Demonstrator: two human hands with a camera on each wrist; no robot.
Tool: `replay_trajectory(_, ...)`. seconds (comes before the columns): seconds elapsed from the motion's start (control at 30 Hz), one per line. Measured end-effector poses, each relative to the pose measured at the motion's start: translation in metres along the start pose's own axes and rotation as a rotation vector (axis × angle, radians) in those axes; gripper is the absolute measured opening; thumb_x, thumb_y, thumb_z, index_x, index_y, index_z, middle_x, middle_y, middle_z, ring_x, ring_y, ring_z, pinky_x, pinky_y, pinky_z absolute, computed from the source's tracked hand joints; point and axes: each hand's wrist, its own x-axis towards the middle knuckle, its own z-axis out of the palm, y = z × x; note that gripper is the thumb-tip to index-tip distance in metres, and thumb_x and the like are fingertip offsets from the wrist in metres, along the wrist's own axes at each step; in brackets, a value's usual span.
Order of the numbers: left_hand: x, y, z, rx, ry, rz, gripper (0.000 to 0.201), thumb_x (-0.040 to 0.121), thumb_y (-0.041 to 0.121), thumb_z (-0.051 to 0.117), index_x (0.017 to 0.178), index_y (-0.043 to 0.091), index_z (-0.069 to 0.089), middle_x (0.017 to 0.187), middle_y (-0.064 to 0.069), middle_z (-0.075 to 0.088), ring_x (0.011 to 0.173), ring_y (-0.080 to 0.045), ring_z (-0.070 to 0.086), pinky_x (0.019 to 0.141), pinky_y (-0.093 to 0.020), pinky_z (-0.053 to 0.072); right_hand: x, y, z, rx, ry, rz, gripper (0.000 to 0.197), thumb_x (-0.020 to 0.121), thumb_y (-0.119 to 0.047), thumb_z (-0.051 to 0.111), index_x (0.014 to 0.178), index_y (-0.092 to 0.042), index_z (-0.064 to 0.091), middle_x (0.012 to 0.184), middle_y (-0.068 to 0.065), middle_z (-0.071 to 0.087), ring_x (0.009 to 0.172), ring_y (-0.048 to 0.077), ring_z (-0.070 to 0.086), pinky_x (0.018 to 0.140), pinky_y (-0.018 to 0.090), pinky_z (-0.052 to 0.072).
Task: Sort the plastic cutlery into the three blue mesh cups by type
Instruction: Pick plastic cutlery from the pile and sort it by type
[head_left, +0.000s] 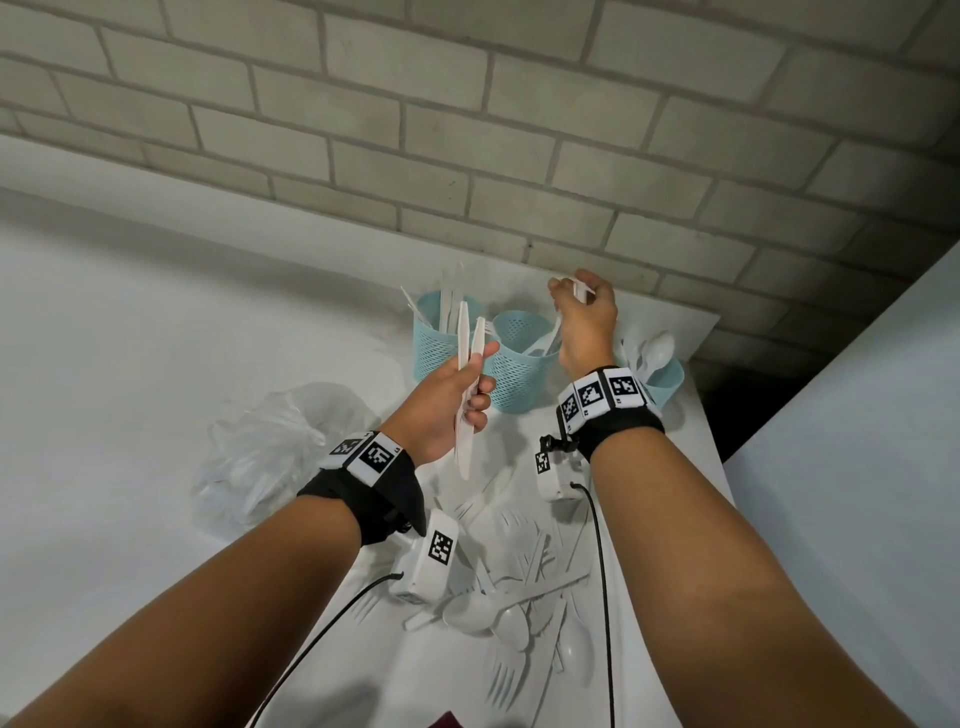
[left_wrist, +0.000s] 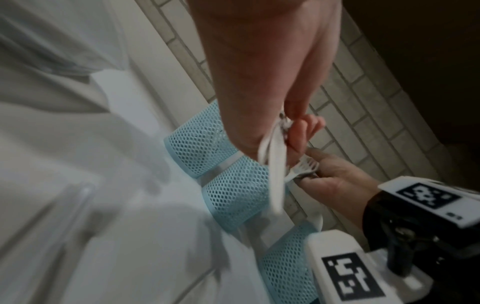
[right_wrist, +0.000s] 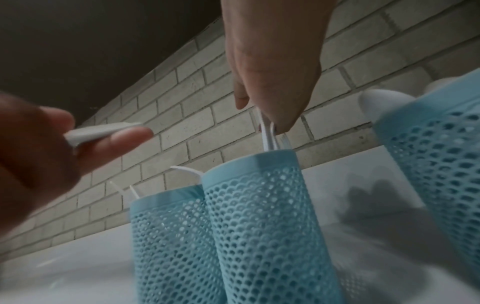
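Note:
Three blue mesh cups stand by the brick wall: the left cup (head_left: 439, 348) holds knives, the middle cup (head_left: 519, 374) forks, the right cup (head_left: 665, 382) spoons. My left hand (head_left: 475, 387) grips two white knives (head_left: 465, 364) upright, just in front of the left cup. My right hand (head_left: 574, 291) hovers over the middle cup (right_wrist: 259, 205) and pinches white forks (right_wrist: 267, 135) whose lower ends reach into it. A loose pile of white cutlery (head_left: 519, 587) lies on the table between my forearms.
A crumpled clear plastic bag (head_left: 270, 447) lies left of the pile. The white table (head_left: 130, 338) ends at the brick wall (head_left: 467, 130) behind the cups. A white surface (head_left: 857, 441) rises on the right past a dark gap.

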Motion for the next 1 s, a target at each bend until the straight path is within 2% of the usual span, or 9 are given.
replay_trajectory(0.13, -0.001, 0.0, -0.001, -0.061, -0.017, -0.044, 0.03, 0.102, 0.019, 0.034, 0.126, 0.018, 0.052, 0.068, 0.002, 0.052, 0.053, -0.006, 0.044, 0.046, -0.014, 0.038, -0.001, -0.007, -0.003, -0.039, -0.051, -0.004, 0.043, 0.082, 0.002, 0.066, 0.121, -0.005, 0.05, 0.112, 0.008, 0.056, 0.106, 0.015, 0.054, 0.089, 0.02, 0.044)
replay_trajectory(0.23, -0.002, 0.001, 0.0, -0.091, -0.029, -0.083, 0.03, 0.102, 0.018, 0.034, 0.123, 0.012, 0.053, 0.067, 0.003, 0.052, 0.05, -0.005, 0.044, 0.044, -0.014, 0.037, -0.012, -0.019, 0.0, -0.119, -0.058, -0.123, 0.038, 0.082, -0.002, 0.067, 0.117, -0.008, 0.054, 0.114, 0.005, 0.06, 0.107, 0.011, 0.055, 0.096, 0.024, 0.043)
replay_trajectory(0.33, -0.004, 0.001, 0.002, -0.067, -0.043, -0.096, 0.028, 0.101, 0.022, 0.035, 0.114, 0.01, 0.057, 0.067, 0.004, 0.054, 0.049, -0.004, 0.044, 0.043, -0.012, 0.036, -0.026, -0.037, 0.003, -0.164, -0.209, -0.217, 0.02, 0.084, -0.007, 0.066, 0.102, -0.015, 0.061, 0.09, -0.003, 0.064, 0.081, 0.009, 0.061, 0.079, 0.024, 0.051)
replay_trajectory(0.43, -0.007, 0.002, 0.006, -0.025, -0.055, -0.072, 0.027, 0.1, 0.024, 0.038, 0.11, 0.01, 0.059, 0.067, 0.005, 0.063, 0.053, -0.003, 0.05, 0.046, -0.01, 0.041, -0.042, -0.053, 0.003, -0.437, -0.472, -0.209, 0.011, 0.087, -0.017, 0.066, 0.097, -0.012, 0.066, 0.076, -0.007, 0.062, 0.055, -0.003, 0.054, 0.055, 0.013, 0.044)
replay_trajectory(0.53, -0.011, 0.002, 0.01, 0.023, -0.056, -0.051, 0.027, 0.099, 0.026, 0.04, 0.108, 0.012, 0.06, 0.071, 0.005, 0.068, 0.057, -0.003, 0.053, 0.051, -0.011, 0.047, -0.049, -0.057, 0.001, -0.76, -0.679, -0.118, 0.035, 0.084, -0.033, 0.067, 0.093, 0.001, 0.068, 0.067, -0.002, 0.057, 0.052, 0.004, 0.045, 0.052, 0.015, 0.039)
replay_trajectory(0.6, -0.013, 0.003, 0.011, 0.038, -0.055, -0.047, 0.026, 0.099, 0.028, 0.041, 0.107, 0.013, 0.061, 0.072, 0.005, 0.07, 0.057, -0.003, 0.056, 0.053, -0.011, 0.049, -0.051, -0.054, -0.003, -0.851, -0.765, -0.038, 0.037, 0.083, -0.036, 0.068, 0.081, 0.001, 0.066, 0.062, 0.001, 0.052, 0.053, 0.008, 0.041, 0.051, 0.017, 0.037)
replay_trajectory(0.7, -0.016, 0.004, 0.012, 0.043, -0.05, -0.053, 0.027, 0.098, 0.03, 0.042, 0.106, 0.014, 0.062, 0.077, 0.005, 0.071, 0.058, -0.002, 0.06, 0.056, -0.012, 0.052, -0.053, -0.05, -0.008, -0.816, -0.766, -0.002, 0.031, 0.083, -0.03, 0.069, 0.064, -0.011, 0.055, 0.052, -0.005, 0.045, 0.047, 0.006, 0.038, 0.047, 0.015, 0.036)
replay_trajectory(0.83, -0.02, 0.004, 0.013, 0.04, -0.053, -0.083, 0.033, 0.098, 0.034, 0.04, 0.109, 0.012, 0.061, 0.081, 0.004, 0.071, 0.059, -0.003, 0.061, 0.056, -0.012, 0.052, -0.051, -0.051, -0.014, -0.704, -0.622, -0.017, 0.023, 0.089, -0.027, 0.063, 0.071, -0.012, 0.058, 0.06, -0.005, 0.055, 0.051, 0.004, 0.046, 0.048, 0.015, 0.038)
replay_trajectory(1.0, -0.024, 0.006, 0.018, 0.08, -0.056, -0.132, 0.048, 0.099, 0.045, 0.028, 0.112, 0.012, 0.06, 0.083, 0.004, 0.071, 0.06, -0.004, 0.06, 0.053, -0.013, 0.051, -0.044, -0.055, -0.017, -0.651, -0.583, -0.004, 0.023, 0.096, -0.017, 0.052, 0.073, -0.016, 0.052, 0.066, 0.001, 0.058, 0.045, 0.003, 0.048, 0.042, 0.014, 0.036)
